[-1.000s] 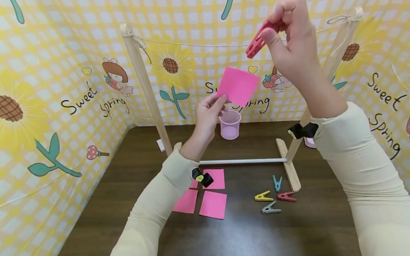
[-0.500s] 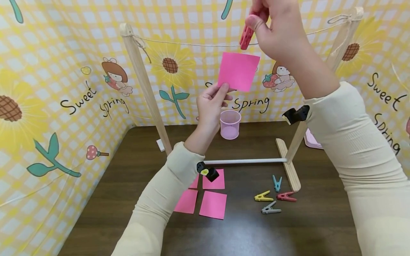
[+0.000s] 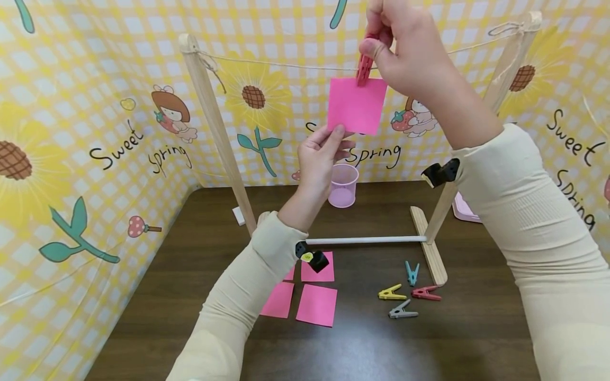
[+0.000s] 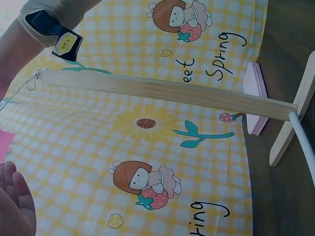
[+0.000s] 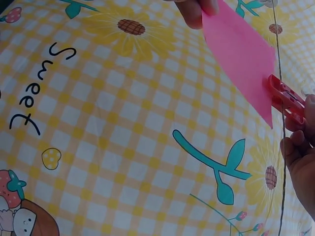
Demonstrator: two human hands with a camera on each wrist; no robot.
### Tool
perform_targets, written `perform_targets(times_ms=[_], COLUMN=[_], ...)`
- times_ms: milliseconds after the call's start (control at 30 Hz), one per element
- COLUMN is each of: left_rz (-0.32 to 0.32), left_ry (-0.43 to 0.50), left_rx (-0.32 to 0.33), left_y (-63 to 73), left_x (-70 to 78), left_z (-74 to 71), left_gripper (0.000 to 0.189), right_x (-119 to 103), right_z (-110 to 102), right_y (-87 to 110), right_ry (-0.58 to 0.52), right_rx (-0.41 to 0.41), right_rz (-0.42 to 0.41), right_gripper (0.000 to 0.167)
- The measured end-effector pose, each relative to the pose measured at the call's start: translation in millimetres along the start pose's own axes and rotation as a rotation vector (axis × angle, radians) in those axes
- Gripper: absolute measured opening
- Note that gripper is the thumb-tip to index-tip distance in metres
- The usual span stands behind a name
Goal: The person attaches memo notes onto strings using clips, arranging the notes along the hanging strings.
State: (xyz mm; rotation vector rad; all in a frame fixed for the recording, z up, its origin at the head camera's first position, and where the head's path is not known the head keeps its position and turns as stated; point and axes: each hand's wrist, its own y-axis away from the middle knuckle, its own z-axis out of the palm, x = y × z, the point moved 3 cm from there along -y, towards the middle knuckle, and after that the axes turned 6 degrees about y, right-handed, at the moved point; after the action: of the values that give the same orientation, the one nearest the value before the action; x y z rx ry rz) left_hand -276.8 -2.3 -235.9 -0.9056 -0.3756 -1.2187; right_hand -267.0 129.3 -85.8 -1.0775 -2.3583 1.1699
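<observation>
1. Paper square (image 3: 355, 108), flat, pink: left hand (image 3: 316, 161) pinches its seven-o'clock corner.
2. Clothespin (image 3: 364, 69), slotted red plastic: right hand (image 3: 412, 50) pinches it, tip overlapping the square's twelve-o'clock edge.
3. Twine (image 3: 286, 65), thin: near square, between wooden posts (image 3: 216, 124).

"Sweet spring" runs in black lettering (image 3: 117, 151) across the left of a yellow checked cloth (image 3: 281, 42), with "Spring" legible at center and "Sweet Spring" at right, partly covered by a sleeve (image 3: 538, 211). The right wrist view catches "Sweet," the left one "Spring." A yellow sticker (image 4: 65, 46) on a black wrist device (image 4: 42, 23) bears characters too small to read.
</observation>
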Motion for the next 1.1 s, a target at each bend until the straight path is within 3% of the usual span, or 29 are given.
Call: perform_targets(times_ms=[167,433,633,767,900,1033,1100], left_rz=[-0.009,-0.018,-0.013,-0.009,-0.019,-0.034,-0.032], left_ry=[0.026,0.040,0.046,0.031,-0.017,-0.084,-0.136], left_rx=[-0.016,-0.021,-0.030,-0.047,-0.054,-0.058,-0.060], left_y=[0.7,1.6,1.7,2.6,5.0,8.3,10.3], left_x=[-0.8,-2.7,-1.9,-1.8,-1.3,-1.9,-2.9], left_z=[2.3,1.5,0.1,-1.5,-5.3,-13.9,-20.5], left_gripper=[0.013,0.009,0.011,0.010,0.025,0.039,0.040], right_x=[-0.4,0.4,-1.3,-3.6,-5.2,-6.4,-7.2], right_z=[1.8,2.6,2.7,2.5,0.1,-2.6,-1.7], right_y=[0.0,1.5,2.5,5.2,14.8,34.0,47.1], right_ry=[0.007,-0.039,-0.044,-0.057,-0.052,-0.061,-0.081], right_rx=[-0.043,-0.095,-0.165,-0.161,-0.015,0.246,0.360], right_rz=[0.012,-0.047,-0.042,-0.059,-0.158,-0.282,-0.298], right_gripper=[0.022,0.029,0.042,0.047,0.048,0.044,0.042])
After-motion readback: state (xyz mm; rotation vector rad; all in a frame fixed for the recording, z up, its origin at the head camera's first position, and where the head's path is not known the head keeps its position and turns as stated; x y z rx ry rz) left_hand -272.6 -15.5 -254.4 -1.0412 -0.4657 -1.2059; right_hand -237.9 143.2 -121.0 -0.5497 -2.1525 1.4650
